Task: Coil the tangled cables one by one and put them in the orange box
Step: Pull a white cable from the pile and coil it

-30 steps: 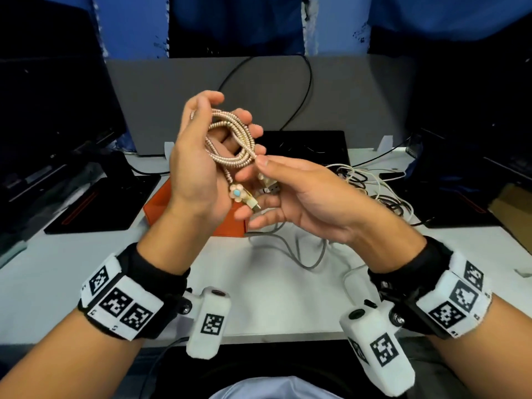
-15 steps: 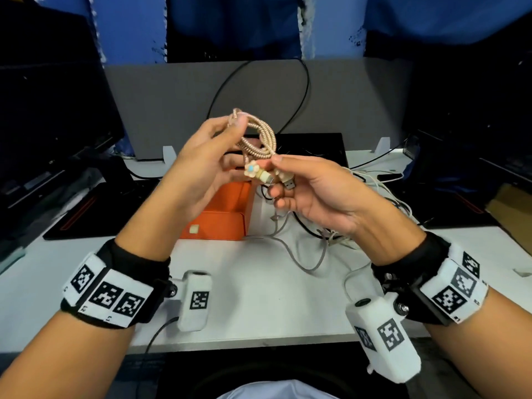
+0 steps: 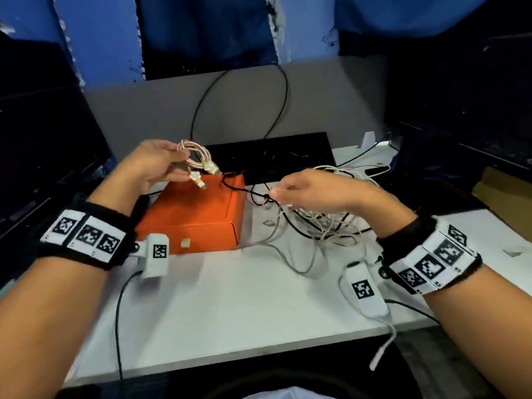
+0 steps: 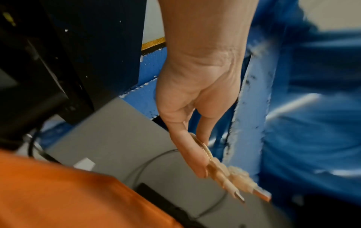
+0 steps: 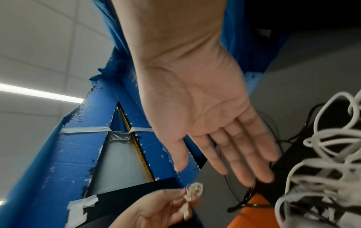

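My left hand [image 3: 155, 165] pinches a coiled rose-gold cable [image 3: 194, 156] between thumb and fingers, just above the back of the orange box [image 3: 198, 214]. Its two flower-trimmed plugs [image 3: 201, 180] dangle over the box. In the left wrist view the coil [image 4: 205, 151] lies along my fingers with both plug tips [image 4: 252, 195] pointing down. My right hand [image 3: 311, 188] hovers with straight fingers over the tangle of white, grey and black cables [image 3: 322, 220] to the right of the box and holds nothing. The right wrist view shows its bare palm [image 5: 205, 111] and the far-off coil [image 5: 193, 191].
A black pad [image 3: 273, 154] lies behind the box against a grey partition [image 3: 331, 105]. Dark monitors [image 3: 43, 133] stand at the left and right. A black cable [image 3: 239, 188] crosses the box's back right corner. The white table [image 3: 230, 306] reaches to the front edge.
My right hand let go of the coil's plugs and moved right over the tangle. My left hand carried the coil down and away to above the orange box.
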The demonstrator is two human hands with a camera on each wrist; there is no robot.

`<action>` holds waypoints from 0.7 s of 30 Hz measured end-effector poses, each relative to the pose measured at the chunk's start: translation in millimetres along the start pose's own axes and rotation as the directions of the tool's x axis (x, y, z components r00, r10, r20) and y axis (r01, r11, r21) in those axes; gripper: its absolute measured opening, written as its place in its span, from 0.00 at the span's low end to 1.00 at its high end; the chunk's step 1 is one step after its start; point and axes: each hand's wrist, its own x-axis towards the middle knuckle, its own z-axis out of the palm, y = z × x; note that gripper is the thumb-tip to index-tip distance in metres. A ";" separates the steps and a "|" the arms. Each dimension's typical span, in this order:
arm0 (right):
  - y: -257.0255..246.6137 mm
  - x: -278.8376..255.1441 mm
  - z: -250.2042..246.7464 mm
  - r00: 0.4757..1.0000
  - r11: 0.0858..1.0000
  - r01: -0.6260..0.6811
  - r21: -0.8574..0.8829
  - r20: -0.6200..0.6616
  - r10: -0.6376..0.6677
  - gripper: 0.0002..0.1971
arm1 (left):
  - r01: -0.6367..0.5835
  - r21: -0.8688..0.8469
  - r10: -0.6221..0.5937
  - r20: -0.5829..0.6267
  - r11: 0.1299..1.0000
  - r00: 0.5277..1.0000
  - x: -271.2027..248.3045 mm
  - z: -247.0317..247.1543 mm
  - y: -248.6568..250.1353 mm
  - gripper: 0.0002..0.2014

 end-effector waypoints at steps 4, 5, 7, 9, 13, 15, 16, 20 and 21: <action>10.9 1.5 -7.5 0.989 0.968 -0.053 -0.245 0.120 0.085 0.23 | 0.138 0.349 -0.156 0.024 0.927 0.987 46.5 -13.4 -17.8 0.13; 12.1 1.2 -7.5 0.986 0.965 -0.058 -0.257 0.140 0.096 0.23 | 0.156 0.407 -0.183 0.029 0.900 0.983 53.7 -13.3 -21.6 0.13; 13.4 0.9 -6.5 0.980 0.966 -0.061 -0.251 0.167 0.106 0.23 | 0.175 0.504 -0.223 0.036 0.846 0.974 61.7 -11.1 -27.6 0.12; 13.9 1.3 -5.6 0.976 0.967 -0.077 -0.244 0.177 0.123 0.23 | 0.168 0.600 -0.228 0.024 0.782 0.973 66.0 -8.7 -29.7 0.12; 15.5 3.2 -3.2 0.975 0.967 -0.090 -0.238 0.178 0.134 0.23 | 0.051 0.839 -0.166 0.047 0.542 0.985 68.0 -6.0 -26.6 0.26; 13.9 1.9 -2.7 0.974 0.965 -0.084 -0.247 0.185 0.132 0.23 | 0.008 0.855 -0.221 0.126 0.519 0.967 65.1 -3.9 -22.9 0.32; 13.1 1.0 -2.5 0.973 0.964 -0.079 -0.255 0.191 0.131 0.22 | 0.002 0.857 -0.265 0.157 0.515 0.951 63.6 -2.9 -22.1 0.32; 12.5 -0.1 -3.1 0.970 0.962 -0.081 -0.261 0.200 0.136 0.23 | 0.019 0.870 -0.345 0.175 0.492 0.922 59.2 -4.7 -22.9 0.33; 13.0 0.0 -3.4 0.970 0.961 -0.087 -0.263 0.196 0.142 0.23 | 0.033 0.870 -0.357 0.167 0.493 0.919 57.4 -6.3 -23.6 0.34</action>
